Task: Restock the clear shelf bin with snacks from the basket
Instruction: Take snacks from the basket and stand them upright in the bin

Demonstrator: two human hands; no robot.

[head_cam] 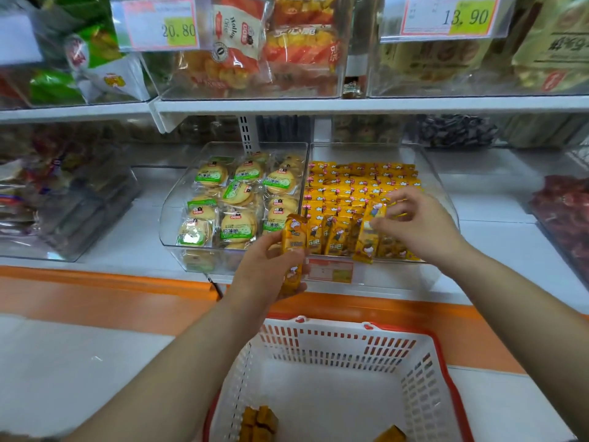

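While a person's left hand [271,275] grips a small stack of yellow snack packets [292,247] just in front of the clear shelf bin [441,189], the right hand [420,224] pinches a single packet [376,212] at the bin's front row. Placing is under way; the next move likely calls for passing another packet across. A few lie in the basket [334,346] below.
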